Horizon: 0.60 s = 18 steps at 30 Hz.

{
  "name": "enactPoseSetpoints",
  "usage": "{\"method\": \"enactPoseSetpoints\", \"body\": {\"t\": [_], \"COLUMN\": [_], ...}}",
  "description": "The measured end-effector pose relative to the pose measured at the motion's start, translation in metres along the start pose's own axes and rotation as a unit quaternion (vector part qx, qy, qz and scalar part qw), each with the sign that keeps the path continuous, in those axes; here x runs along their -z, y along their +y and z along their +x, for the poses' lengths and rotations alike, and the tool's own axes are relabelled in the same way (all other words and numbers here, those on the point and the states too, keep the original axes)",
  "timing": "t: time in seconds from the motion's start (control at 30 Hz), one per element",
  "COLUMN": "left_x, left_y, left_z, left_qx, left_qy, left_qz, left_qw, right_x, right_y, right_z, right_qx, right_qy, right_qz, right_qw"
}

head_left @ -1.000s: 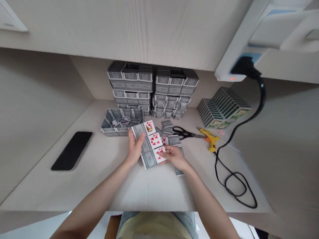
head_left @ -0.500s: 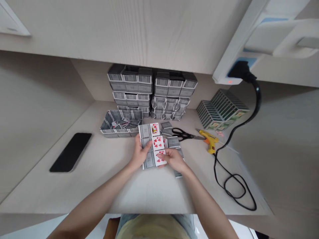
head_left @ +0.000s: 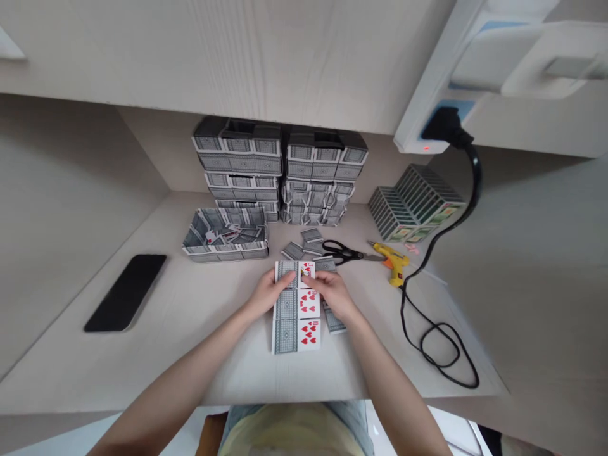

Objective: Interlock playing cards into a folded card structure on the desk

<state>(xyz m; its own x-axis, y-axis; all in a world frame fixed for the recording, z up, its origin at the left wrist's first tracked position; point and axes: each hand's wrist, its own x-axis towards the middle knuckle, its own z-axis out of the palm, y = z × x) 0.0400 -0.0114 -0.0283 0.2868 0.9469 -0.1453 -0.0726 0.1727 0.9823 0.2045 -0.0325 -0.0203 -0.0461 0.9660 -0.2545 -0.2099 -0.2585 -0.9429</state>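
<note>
- In the middle of the pale wood-grain desk, a flat panel of joined playing cards, grey patterned backs in one column and red heart faces in the other, lies straight in front of the person.
- The left hand rests its fingertips on the panel's far left edge, fingers spread and pressing down, not clenched; it seems to pin the sheet flat.
- The right hand pinches at the top face card with thumb and forefinger, as if pressing that piece into line with its neighbours.
- Just right of the panel, partly under the right wrist, lie more loose grey-backed cards, with several small ones scattered beyond it.
- An open tray built of cards sits behind and to the left; two tall stacks of similar card boxes stand against the back wall.
- Black-handled scissors and a yellow glue gun lie close on the right, the gun's black cable looping across the desk up to a wall socket.
- Rows of boxed card decks stand far right; a black phone lies well apart on the left.
</note>
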Motion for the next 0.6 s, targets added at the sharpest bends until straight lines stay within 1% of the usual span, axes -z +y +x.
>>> {"method": "enactPoseSetpoints", "body": {"t": [0.07,0.27,0.6], "left_x": [-0.0004,-0.0015,0.0014], "left_y": [-0.0022,-0.0019,-0.0036], "left_z": [0.0022,0.0016,0.0030], "left_qx": [-0.003,-0.025,-0.019], "left_qy": [0.015,0.025,0.007], "left_qz": [0.007,0.034,0.052], "left_qw": [1.000,0.999,0.998], "right_x": [-0.0012,-0.0020,-0.0010], "right_y": [0.0016,0.0015,0.0012], "right_z": [0.0005,0.0019,0.0003], "right_qx": [-0.012,-0.037,-0.033], "right_qy": [0.002,0.021,0.016], "right_qz": [0.010,0.056,0.064], "right_qw": [1.000,0.998,0.997]}}
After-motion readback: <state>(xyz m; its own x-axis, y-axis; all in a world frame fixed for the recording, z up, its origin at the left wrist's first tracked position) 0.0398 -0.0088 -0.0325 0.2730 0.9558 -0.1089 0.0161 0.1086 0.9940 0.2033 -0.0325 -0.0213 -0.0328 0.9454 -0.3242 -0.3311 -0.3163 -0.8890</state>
